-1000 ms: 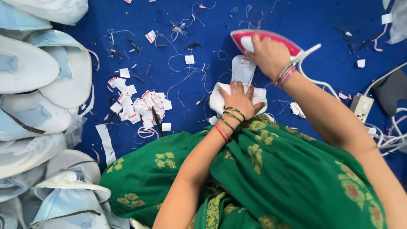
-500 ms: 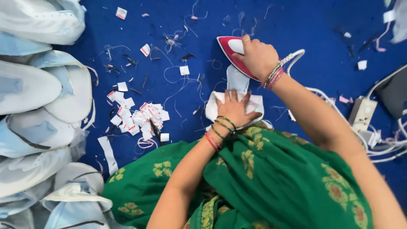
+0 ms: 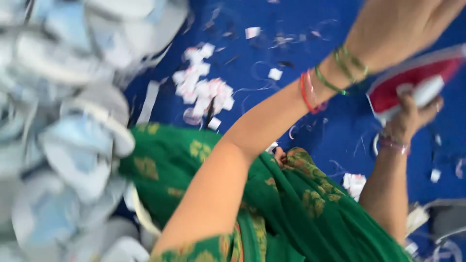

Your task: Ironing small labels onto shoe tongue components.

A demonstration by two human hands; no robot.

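Down from my head camera, blurred by motion, my right hand is clamped round the white handle of a red and white electric iron, which sits at the right on the blue cloth surface. Pink bangles ring that wrist just below the iron. My left hand is raised toward the upper right corner, above the iron and apart from it; its fingers run out of view, so I cannot tell whether they are spread or closed, and I see nothing in it. Red and green bangles circle that wrist. Between my arms lies my green garment with yellow flower print. A cluster of small white paper labels lies on the blue surface to the left of my left forearm, with thread scraps scattered around it. Along the left side is a heap of pale blue and white moulded cups, too blurred to describe further.
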